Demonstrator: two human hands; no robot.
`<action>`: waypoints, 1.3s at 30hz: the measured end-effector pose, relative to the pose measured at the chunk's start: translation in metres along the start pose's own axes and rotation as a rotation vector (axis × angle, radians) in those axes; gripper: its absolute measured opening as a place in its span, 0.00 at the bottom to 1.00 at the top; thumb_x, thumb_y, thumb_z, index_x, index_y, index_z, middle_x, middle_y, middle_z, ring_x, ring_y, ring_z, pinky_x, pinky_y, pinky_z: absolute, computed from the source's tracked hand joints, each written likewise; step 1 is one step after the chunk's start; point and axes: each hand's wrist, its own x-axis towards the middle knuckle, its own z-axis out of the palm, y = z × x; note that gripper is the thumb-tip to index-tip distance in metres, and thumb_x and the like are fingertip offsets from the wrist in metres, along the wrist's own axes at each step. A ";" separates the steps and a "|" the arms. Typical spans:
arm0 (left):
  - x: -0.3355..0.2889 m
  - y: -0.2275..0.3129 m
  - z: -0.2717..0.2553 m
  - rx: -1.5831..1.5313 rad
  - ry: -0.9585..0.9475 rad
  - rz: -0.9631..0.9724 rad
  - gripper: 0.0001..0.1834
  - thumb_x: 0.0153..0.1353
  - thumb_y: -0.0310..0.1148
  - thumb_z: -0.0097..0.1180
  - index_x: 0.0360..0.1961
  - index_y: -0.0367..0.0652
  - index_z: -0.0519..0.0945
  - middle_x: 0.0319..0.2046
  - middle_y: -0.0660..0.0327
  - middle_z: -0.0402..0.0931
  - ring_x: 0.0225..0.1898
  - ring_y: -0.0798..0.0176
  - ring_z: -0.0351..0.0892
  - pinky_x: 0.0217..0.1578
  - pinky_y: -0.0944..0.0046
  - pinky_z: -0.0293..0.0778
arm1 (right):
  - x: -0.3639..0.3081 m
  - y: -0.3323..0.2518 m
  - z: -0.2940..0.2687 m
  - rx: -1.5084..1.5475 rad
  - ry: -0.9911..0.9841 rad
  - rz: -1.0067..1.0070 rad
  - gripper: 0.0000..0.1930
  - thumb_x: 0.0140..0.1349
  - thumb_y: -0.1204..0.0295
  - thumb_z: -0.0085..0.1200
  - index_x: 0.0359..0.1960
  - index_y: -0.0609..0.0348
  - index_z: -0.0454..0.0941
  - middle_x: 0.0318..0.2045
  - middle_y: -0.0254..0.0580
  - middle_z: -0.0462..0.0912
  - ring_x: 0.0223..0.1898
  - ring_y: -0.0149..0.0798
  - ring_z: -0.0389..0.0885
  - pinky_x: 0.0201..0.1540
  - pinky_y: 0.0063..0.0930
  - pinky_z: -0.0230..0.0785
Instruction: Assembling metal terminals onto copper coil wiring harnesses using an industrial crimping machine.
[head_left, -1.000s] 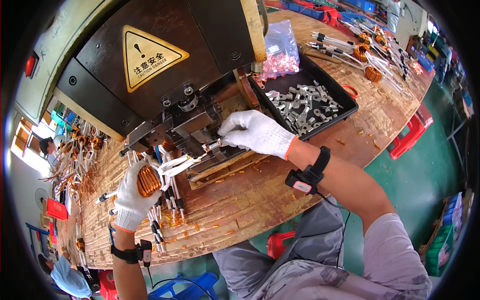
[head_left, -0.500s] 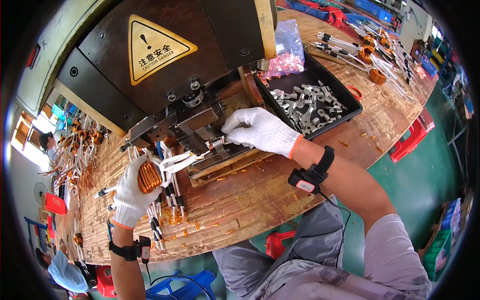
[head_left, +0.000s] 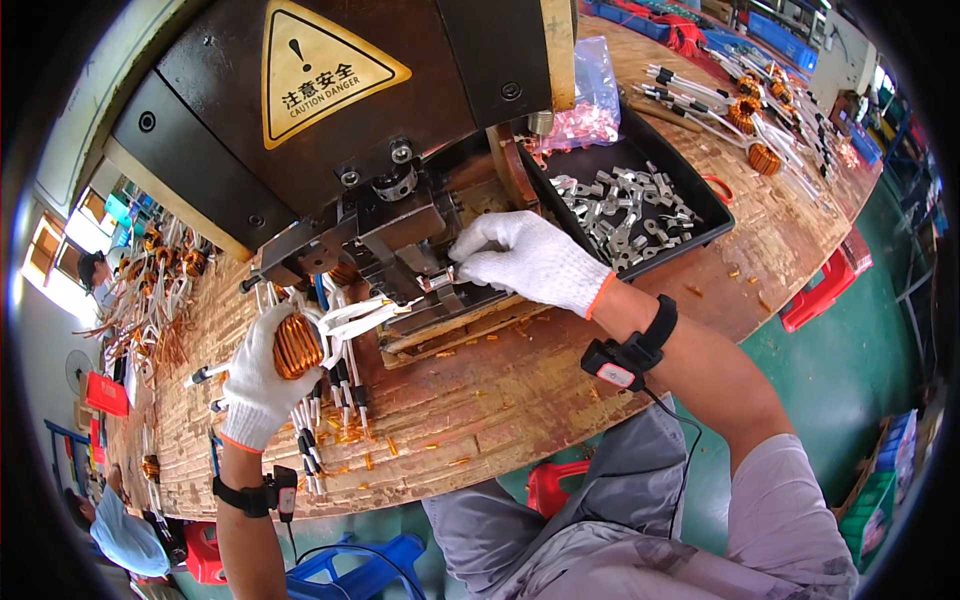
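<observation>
Gripping a copper coil (head_left: 298, 345), the gloved left hand (head_left: 262, 375) feeds its white wires (head_left: 362, 316) toward the press (head_left: 400, 235); right hand (head_left: 525, 262) fingertips pinch a small metal terminal (head_left: 440, 281).

One head-worn fisheye camera looked steeply down from close above the desk (head_left: 520, 400), facing the press machine (head_left: 330, 120) ahead; straight edges bent toward the dark round rim.

This was a factory workshop: a press machine (head_left: 330, 150) stood on the worn counter (head_left: 480, 400), beside a tray of metal terminals (head_left: 630, 205) and copper coils (head_left: 765, 158).
</observation>
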 end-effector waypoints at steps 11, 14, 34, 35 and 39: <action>0.000 -0.005 0.001 -0.012 0.010 -0.011 0.42 0.46 0.31 0.76 0.65 0.45 0.73 0.56 0.49 0.81 0.56 0.42 0.82 0.57 0.49 0.79 | -0.002 -0.012 0.000 0.008 -0.004 0.051 0.10 0.67 0.72 0.64 0.46 0.63 0.86 0.34 0.35 0.87 0.34 0.24 0.82 0.38 0.22 0.75; 0.003 -0.004 0.004 -0.007 0.018 0.023 0.43 0.46 0.30 0.76 0.66 0.42 0.72 0.55 0.48 0.80 0.56 0.43 0.82 0.58 0.51 0.78 | -0.006 -0.011 -0.006 0.072 0.009 0.059 0.12 0.64 0.69 0.64 0.45 0.65 0.87 0.37 0.45 0.90 0.41 0.33 0.89 0.49 0.29 0.79; -0.047 0.193 -0.004 -0.145 -0.131 0.193 0.42 0.44 0.43 0.78 0.61 0.42 0.76 0.44 0.43 0.84 0.44 0.39 0.87 0.47 0.46 0.83 | -0.170 -0.074 0.044 -1.201 0.123 -0.535 0.20 0.56 0.55 0.63 0.41 0.57 0.80 0.32 0.38 0.82 0.37 0.42 0.82 0.43 0.35 0.72; -0.043 0.215 0.000 -0.166 -0.174 0.180 0.41 0.45 0.45 0.77 0.61 0.43 0.76 0.44 0.43 0.84 0.44 0.38 0.87 0.47 0.46 0.83 | -0.178 -0.068 0.030 -1.162 0.029 -0.428 0.18 0.58 0.55 0.62 0.40 0.56 0.79 0.30 0.38 0.83 0.34 0.43 0.85 0.41 0.36 0.75; -0.019 0.276 0.021 -0.177 -0.364 0.222 0.42 0.48 0.52 0.76 0.61 0.43 0.76 0.47 0.45 0.84 0.45 0.39 0.87 0.48 0.44 0.81 | -0.228 -0.026 -0.025 -0.883 -0.054 -0.084 0.17 0.64 0.55 0.62 0.43 0.55 0.80 0.30 0.50 0.86 0.33 0.58 0.89 0.33 0.52 0.80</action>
